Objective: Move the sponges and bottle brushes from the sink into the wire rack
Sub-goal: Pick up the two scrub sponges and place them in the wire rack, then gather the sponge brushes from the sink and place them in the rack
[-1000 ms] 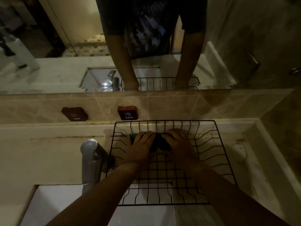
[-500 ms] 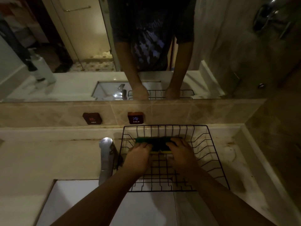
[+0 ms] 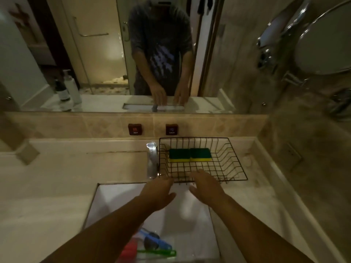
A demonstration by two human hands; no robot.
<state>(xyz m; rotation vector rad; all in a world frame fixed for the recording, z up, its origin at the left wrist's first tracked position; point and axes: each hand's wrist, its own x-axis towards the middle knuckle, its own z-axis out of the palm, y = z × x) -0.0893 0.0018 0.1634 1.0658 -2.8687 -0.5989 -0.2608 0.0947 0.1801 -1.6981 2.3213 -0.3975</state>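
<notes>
Hovering over the far end of the sink (image 3: 106,202), both hands are empty: left hand (image 3: 158,194) and right hand (image 3: 206,188) each have fingers spread apart, grip clamped on nothing.

Status of task items:
- Two sponges (image 3: 190,155), green tops over yellow, lie side by side and touching in the far part of the wire rack (image 3: 237,168), which stands on the surface behind the sink, just beside the tap (image 3: 152,160).
- Bottle brushes (image 3: 155,243) lie in the near end of the sink, under the left forearm — a blue one, a green handle and something red overlapping. Exact count cannot be told; the lower edge of the view cuts them off.

Judgement: sponge half appears done; brushes are the step in hand.

Notes for doing it well:
- Bring the hands toward the body and down into the basin; the brushes are well apart from where the hands are now.
- Handles cross each other, so take one at a time by the handle, or gather them parallel first — a mixed grab would likely snag.
- Lay them in the open near part of the rack, lengthwise across the wires so thin handles do not slip through the grid.
- Lift clear of the rack's near rim and the tap.
</notes>
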